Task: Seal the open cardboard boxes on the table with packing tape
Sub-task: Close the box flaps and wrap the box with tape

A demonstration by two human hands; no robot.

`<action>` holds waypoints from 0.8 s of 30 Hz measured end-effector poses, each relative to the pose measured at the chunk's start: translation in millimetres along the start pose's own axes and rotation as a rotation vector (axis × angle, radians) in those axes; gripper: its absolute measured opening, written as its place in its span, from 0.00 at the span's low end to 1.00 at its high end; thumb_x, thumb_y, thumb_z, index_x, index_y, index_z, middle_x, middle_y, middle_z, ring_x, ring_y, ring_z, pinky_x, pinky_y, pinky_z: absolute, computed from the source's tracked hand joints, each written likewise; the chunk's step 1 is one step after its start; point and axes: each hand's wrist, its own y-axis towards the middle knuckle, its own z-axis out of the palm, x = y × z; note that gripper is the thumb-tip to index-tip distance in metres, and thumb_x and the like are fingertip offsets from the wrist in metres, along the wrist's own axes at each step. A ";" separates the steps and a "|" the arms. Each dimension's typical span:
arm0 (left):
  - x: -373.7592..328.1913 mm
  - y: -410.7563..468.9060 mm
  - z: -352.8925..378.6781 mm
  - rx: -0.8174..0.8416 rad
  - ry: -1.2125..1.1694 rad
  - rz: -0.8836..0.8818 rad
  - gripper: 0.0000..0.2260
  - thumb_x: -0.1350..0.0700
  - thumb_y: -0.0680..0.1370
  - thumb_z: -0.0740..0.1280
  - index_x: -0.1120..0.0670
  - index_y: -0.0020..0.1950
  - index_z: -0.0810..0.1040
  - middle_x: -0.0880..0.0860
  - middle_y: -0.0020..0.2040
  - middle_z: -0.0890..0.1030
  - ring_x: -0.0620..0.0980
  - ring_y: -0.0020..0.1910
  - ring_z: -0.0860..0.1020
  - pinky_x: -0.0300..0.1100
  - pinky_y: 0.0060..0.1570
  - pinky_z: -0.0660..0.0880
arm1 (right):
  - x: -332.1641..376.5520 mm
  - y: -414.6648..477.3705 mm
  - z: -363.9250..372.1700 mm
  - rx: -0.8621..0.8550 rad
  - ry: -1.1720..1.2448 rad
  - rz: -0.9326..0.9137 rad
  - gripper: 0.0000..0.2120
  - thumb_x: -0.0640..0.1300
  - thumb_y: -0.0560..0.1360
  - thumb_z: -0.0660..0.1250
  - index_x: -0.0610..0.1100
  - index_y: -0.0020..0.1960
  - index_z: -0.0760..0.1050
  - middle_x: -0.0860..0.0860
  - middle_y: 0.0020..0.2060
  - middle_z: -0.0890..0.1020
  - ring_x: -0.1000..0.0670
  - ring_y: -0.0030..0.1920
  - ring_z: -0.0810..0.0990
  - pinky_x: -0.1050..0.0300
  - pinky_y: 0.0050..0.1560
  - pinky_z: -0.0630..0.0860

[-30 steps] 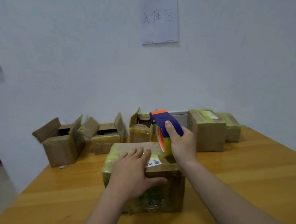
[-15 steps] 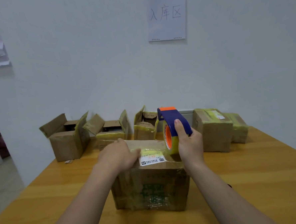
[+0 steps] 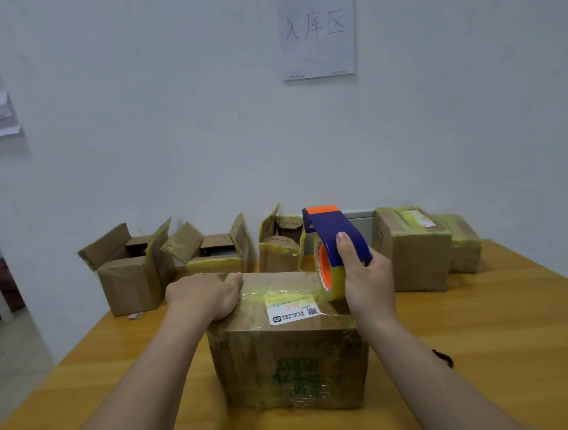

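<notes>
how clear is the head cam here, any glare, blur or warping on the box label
Head view: dim, even, bluish light, faint shadows; the label on the near box is soft, small print unreadable; pale sheen on the taped top; the wide lens stretches the forearms toward the lower corners; the tape dispenser in the right hand looks fairly crisp.

Tape dispenser (image 3: 326, 224) in right hand (image 3: 368, 282): navy body, orange tip and core. Box (image 3: 284, 357) under left hand (image 3: 202, 294): brown, green print, white label (image 3: 293, 309).
</notes>
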 end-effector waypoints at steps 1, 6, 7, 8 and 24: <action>2.1 2.7 1.9 0.004 -0.018 0.019 0.37 0.31 0.83 0.40 0.51 0.69 0.79 0.54 0.66 0.80 0.55 0.62 0.79 0.48 0.50 0.73 | -0.4 0.3 0.0 0.001 0.000 -0.003 0.24 0.66 0.73 0.63 0.49 0.58 0.78 0.51 0.46 0.85 0.52 0.47 0.84 0.63 0.40 0.75; 17.1 18.0 20.4 0.081 -0.370 0.080 0.35 0.29 0.81 0.48 0.55 0.47 0.83 0.53 0.48 0.83 0.52 0.47 0.80 0.49 0.48 0.78 | 1.1 -0.4 0.7 -0.003 0.017 -0.001 0.26 0.67 0.72 0.62 0.47 0.57 0.79 0.51 0.45 0.84 0.53 0.44 0.83 0.65 0.38 0.74; 18.4 19.0 21.8 0.082 -0.418 0.082 0.34 0.30 0.82 0.50 0.55 0.44 0.82 0.53 0.45 0.83 0.52 0.46 0.80 0.48 0.46 0.76 | 1.1 -0.6 0.8 -0.001 0.019 -0.001 0.26 0.67 0.72 0.62 0.47 0.57 0.79 0.51 0.45 0.84 0.53 0.44 0.83 0.65 0.38 0.74; 18.8 19.4 22.3 0.079 -0.440 0.084 0.33 0.30 0.82 0.51 0.56 0.42 0.82 0.54 0.43 0.83 0.52 0.45 0.80 0.48 0.44 0.75 | 1.3 -1.1 0.7 0.001 0.022 0.000 0.27 0.66 0.72 0.62 0.47 0.58 0.78 0.51 0.45 0.84 0.53 0.45 0.83 0.64 0.39 0.75; -61.7 -92.1 16.9 -0.099 -0.222 0.527 0.50 0.17 0.69 0.38 0.43 0.85 0.46 0.46 0.84 0.46 0.47 0.84 0.46 0.55 0.82 0.45 | 2.4 -1.0 -0.6 -0.014 0.013 -0.012 0.19 0.63 0.78 0.63 0.48 0.49 0.80 0.56 0.33 0.82 0.60 0.34 0.80 0.68 0.35 0.73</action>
